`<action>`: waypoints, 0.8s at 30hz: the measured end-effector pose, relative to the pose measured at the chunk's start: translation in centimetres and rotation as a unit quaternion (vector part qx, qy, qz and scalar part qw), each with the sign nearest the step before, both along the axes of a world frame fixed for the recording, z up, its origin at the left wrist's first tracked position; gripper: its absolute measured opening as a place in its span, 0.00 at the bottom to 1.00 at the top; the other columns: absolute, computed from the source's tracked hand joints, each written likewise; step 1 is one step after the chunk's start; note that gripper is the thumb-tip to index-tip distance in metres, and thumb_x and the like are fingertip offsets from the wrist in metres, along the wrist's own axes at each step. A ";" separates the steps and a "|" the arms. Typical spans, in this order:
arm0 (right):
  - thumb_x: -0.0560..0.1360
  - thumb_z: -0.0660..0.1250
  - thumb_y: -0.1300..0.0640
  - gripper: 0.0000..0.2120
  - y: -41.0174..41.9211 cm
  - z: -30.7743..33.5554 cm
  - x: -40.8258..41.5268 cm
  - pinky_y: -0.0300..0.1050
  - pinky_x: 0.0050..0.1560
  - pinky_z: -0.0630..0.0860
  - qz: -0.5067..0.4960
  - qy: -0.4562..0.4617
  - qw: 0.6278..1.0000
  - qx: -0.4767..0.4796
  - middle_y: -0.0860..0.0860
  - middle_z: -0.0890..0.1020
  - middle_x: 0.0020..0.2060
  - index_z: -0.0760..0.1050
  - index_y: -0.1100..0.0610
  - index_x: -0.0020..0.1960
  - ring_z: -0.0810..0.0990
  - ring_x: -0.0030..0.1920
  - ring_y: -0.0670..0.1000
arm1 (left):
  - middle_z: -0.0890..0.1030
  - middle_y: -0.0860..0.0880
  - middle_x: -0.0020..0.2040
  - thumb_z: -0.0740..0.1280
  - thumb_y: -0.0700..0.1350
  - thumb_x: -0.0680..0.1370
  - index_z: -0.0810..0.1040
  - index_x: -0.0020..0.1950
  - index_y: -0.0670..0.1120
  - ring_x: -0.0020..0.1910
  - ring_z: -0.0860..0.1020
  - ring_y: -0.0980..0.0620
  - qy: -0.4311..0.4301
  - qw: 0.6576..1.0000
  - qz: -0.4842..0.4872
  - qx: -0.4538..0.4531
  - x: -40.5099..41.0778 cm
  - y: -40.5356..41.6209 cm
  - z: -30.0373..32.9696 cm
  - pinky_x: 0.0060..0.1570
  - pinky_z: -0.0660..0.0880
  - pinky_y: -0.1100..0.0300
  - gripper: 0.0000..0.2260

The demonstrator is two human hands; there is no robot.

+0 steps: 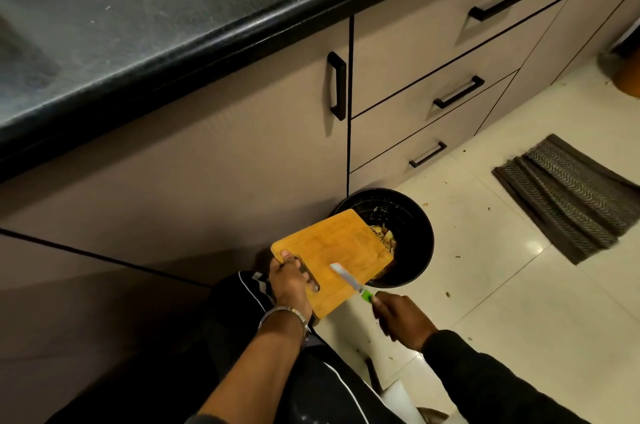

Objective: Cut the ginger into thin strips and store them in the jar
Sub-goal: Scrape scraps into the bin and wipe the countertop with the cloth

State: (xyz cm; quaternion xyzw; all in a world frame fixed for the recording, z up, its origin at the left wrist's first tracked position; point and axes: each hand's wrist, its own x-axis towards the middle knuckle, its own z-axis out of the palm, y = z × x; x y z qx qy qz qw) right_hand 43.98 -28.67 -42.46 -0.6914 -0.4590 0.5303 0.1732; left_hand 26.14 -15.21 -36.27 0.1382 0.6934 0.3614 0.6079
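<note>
Tilting over a black bin (412, 250), a wooden cutting board (332, 250) is being held with its far edge lowered above the bin's mouth. Pale scraps (382, 235), apparently ginger peel, are lying inside the bin just past the board's far edge; whether they are peel or cut strips cannot be told, and the board's face is showing no pieces. The board is being gripped at its handle slot by the left hand (289, 285), whose fingers are curled through the slot with the thumb (285, 255) pressed on the top face. A metal bangle (282, 314) is being worn on that wrist. A knife (348, 280) with a green handle is being held by the right hand (401, 318), the fingers wrapped round the handle, and its blade is lying flat against the board's near right part, pointing up and left. The right arm is covered by a dark sleeve (485, 375).

The bin is standing on a pale tiled floor (519, 302), close against beige cabinets (207, 164) fitted with black handles. A dark speckled desk (138, 25) is running above the cabinets. A grey patterned mat (568, 195) is lying on the floor to the right, well apart from the bin, and small crumbs are scattered over the tiles. Dark trousers with white piping (311, 371) are showing beneath the arms.
</note>
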 end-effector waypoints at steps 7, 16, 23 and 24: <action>0.85 0.53 0.51 0.15 0.3 -1.1 3.5 0.47 0.39 0.69 -0.166 -0.230 0.959 0.004 0.56 0.82 0.43 0.74 0.57 0.52 0.78 0.40 0.57 | 0.80 0.39 0.61 0.56 0.55 0.84 0.67 0.73 0.49 0.52 0.82 0.37 -0.013 1.000 0.004 -0.023 0.0 0.0 0.0 0.44 0.81 0.42 0.20; 0.85 0.53 0.49 0.13 0.5 -1.8 3.6 0.49 0.36 0.71 -0.102 -0.285 0.953 0.002 0.56 0.81 0.41 0.71 0.56 0.53 0.75 0.36 0.55 | 0.81 0.42 0.59 0.56 0.54 0.84 0.69 0.71 0.49 0.51 0.82 0.38 -0.012 1.000 0.005 -0.026 0.0 0.0 0.1 0.48 0.79 0.35 0.17; 0.82 0.59 0.60 0.01 0.3 -1.2 2.1 0.48 0.27 0.68 -0.057 -0.351 0.924 0.139 0.53 0.75 0.36 0.67 0.56 0.53 0.71 0.27 0.52 | 0.80 0.37 0.59 0.56 0.53 0.85 0.72 0.68 0.46 0.52 0.81 0.35 0.008 1.000 -0.007 -0.016 0.2 0.0 -0.1 0.44 0.79 0.45 0.17; 0.79 0.62 0.62 0.07 0.1 -1.4 1.7 0.47 0.27 0.67 -0.009 -0.367 0.923 0.113 0.55 0.76 0.37 0.67 0.56 0.54 0.72 0.27 0.54 | 0.80 0.37 0.60 0.56 0.53 0.85 0.72 0.68 0.45 0.55 0.81 0.34 0.009 1.000 -0.010 -0.016 0.3 -0.1 0.0 0.44 0.78 0.46 0.17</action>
